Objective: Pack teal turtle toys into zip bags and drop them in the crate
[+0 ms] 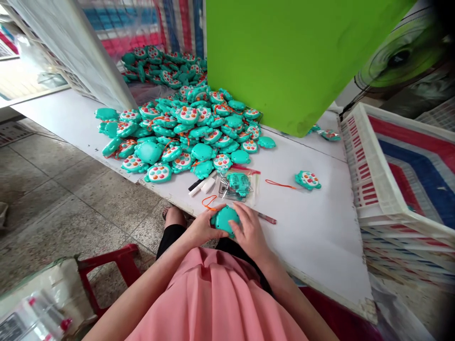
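Observation:
Between my two hands, at the table's front edge, is a teal turtle-shaped toy [226,220] with its smooth plain side up. My left hand [206,228] grips its left side, and an orange cord loop [209,202] sticks out above that hand. Closed on the toy's right side is my right hand [250,230], fingers over the shell. Just beyond lies a clear plastic bag [239,184] with a teal toy inside. White and black pens [202,184] lie left of the bag. A brown-red pen-like stick [266,218] is partly hidden behind my right hand.
A large heap of teal toys [185,128] covers the back left of the white table [305,237]. One toy [307,180] with colored buttons lies at right near an orange cord [280,183]. A green board [284,61] stands behind; a white crate [384,189] and fan [398,59] are right.

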Demonstrator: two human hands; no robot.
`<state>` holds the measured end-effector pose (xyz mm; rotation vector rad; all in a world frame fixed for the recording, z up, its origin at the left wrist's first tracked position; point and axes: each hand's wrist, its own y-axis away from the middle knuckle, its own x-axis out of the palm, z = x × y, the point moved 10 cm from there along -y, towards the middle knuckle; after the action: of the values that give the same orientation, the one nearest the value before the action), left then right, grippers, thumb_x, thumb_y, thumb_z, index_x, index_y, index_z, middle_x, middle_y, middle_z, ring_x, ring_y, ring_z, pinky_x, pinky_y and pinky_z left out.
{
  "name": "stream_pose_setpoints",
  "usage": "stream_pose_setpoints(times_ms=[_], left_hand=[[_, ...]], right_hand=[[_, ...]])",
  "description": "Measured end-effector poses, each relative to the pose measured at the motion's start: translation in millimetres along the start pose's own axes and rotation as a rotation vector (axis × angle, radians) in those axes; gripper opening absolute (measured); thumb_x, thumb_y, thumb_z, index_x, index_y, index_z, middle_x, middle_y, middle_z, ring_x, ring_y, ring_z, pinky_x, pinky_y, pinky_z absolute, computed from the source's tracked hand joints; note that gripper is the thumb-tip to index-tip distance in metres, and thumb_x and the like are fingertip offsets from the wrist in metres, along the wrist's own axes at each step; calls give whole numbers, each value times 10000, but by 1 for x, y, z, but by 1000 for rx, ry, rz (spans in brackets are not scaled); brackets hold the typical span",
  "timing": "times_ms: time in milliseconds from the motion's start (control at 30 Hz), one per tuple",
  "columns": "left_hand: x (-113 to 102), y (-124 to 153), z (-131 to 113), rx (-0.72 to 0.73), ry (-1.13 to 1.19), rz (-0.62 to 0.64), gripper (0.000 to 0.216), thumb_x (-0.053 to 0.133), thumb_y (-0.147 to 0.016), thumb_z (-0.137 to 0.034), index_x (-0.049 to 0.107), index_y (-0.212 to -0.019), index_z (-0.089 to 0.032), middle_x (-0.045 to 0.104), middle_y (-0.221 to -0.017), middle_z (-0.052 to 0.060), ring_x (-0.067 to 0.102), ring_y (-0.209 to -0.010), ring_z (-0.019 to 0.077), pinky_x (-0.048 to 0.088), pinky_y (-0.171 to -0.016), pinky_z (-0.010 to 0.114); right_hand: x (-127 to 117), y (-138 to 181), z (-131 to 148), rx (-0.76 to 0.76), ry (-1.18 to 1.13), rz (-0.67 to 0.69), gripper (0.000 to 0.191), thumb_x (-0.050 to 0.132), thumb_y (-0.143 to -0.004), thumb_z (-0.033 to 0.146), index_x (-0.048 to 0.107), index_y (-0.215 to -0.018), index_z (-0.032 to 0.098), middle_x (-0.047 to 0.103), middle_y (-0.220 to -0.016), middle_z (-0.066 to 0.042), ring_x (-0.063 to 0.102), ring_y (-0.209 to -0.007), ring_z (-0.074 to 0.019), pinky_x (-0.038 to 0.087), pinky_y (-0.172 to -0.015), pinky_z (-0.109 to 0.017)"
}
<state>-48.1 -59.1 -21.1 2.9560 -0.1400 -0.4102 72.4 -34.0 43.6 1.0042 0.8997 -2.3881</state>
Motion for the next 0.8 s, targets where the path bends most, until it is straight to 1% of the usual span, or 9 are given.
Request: stream_pose_setpoints(times_ms=[100,233,333,433,500,600,667,733,800], left_hand=[[1,1,-5,39,-21,14,903,799,-619,-410,408,-1408,-209,577,-1263,78,528,-1130,267,430,-972,380],[2,3,-1,-10,-57,27,955,820,-587,-396,394,-1417,-193,556,-1282,105,512,-1147,286,432,-964,399],[1,4,-1,-2,-42,11,940,822,-592,-386,399,-1414,-219,538,-1310,104,509,-1155,288,429,-965,405],[0,5,-3,27,-31,-9,920,828,-589,-368,423,-1399,-202,553,-1293,107,499,-1171,294,398,-1003,416],[1,5,-2,5,6,-6,913,820,-599,-379,420,-1395,-183,580,-1243,102,531,-1121,280,425,-971,402],[3,7,-3,-39,78,0,879,796,-625,-420,423,-1382,-173,613,-1166,81,572,-1017,240,469,-896,362],[3,9,-9,-31,104,-12,819,766,-661,-458,451,-1355,-156,627,-1121,79,581,-967,220,474,-869,342],[2,10,-14,-17,141,-24,747,713,-715,-496,477,-1330,-145,642,-1052,75,589,-905,203,484,-817,321],[-2,10,-17,-23,177,-53,673,665,-760,-515,512,-1303,-148,649,-945,55,590,-822,184,488,-743,297]], right_hand=[[18,-1,9,-32,32,102,558,509,-919,327,346,-1429,169,539,-1281,-147,483,-1155,-287,421,-982,-502],[19,-9,-15,55,9,-27,388,368,-965,221,460,-1341,183,643,-1054,-118,574,-972,-243,486,-879,-445],[10,-9,-36,121,-110,-108,389,298,-967,161,489,-1305,192,657,-932,-77,620,-841,-192,528,-795,-371],[1,-3,-31,94,-163,-82,385,294,-969,164,526,-1274,208,634,-1064,-93,608,-985,-189,515,-880,-382],[5,4,-13,12,-145,46,369,385,-963,231,502,-1313,216,564,-1252,-113,515,-1182,-221,444,-1007,-438],[18,16,11,-81,-81,241,670,619,-845,406,363,-1427,193,368,-1463,-150,347,-1337,-310,352,-1080,-529],[17,17,17,-85,-78,241,734,646,-822,415,327,-1446,195,332,-1486,-154,323,-1350,-323,336,-1083,-554],[10,14,16,-41,-161,184,619,599,-866,367,366,-1420,219,388,-1456,-133,362,-1332,-292,337,-1089,-531],[6,12,8,78,-350,142,511,564,-893,354,423,-1369,233,475,-1390,-113,446,-1273,-261,386,-1067,-479]])
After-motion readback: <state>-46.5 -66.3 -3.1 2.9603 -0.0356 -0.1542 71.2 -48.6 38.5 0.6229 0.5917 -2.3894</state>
